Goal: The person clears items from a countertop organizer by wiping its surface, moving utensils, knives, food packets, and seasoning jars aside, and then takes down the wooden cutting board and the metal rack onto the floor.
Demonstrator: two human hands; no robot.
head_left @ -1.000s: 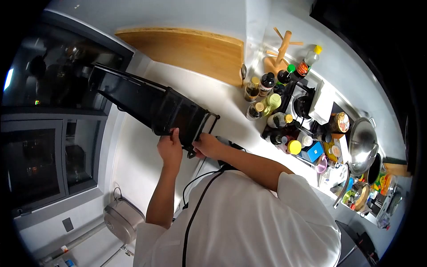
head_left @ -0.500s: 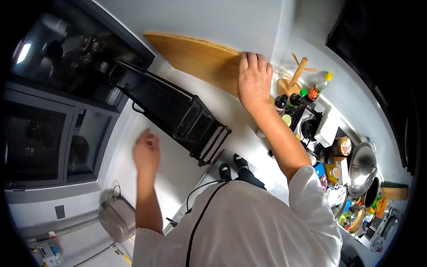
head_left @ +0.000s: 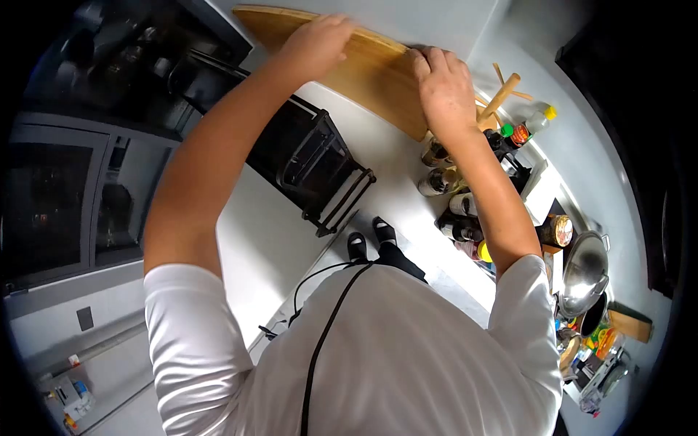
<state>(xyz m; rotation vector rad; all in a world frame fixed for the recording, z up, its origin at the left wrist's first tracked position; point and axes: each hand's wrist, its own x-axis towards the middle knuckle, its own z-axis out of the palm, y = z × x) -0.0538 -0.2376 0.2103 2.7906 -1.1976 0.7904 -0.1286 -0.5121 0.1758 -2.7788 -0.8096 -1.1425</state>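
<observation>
A large wooden board [head_left: 382, 81] stands on edge against the wall behind the white counter. My right hand [head_left: 445, 89] grips its upper right corner, fingers hooked over the edge and the back of the hand facing me. Farther left, my left hand [head_left: 320, 46] is at the top edge, fingers bent over it and the thumb on the near side. Below my left forearm is a black rack [head_left: 320, 163], partly covered by that arm.
Bottles and jars [head_left: 438, 182] crowd the counter under my right forearm. Beside my right hand stands a wooden peg stand [head_left: 500, 98]. A shiny metal lid [head_left: 585, 265] and a cutting board [head_left: 630, 322] are farther right. Dark windows [head_left: 54, 196] line the left.
My left hand has risen from beside the black rack to the board's top edge. My right hand stays on the board's corner. The view has shifted, showing more bottles.
</observation>
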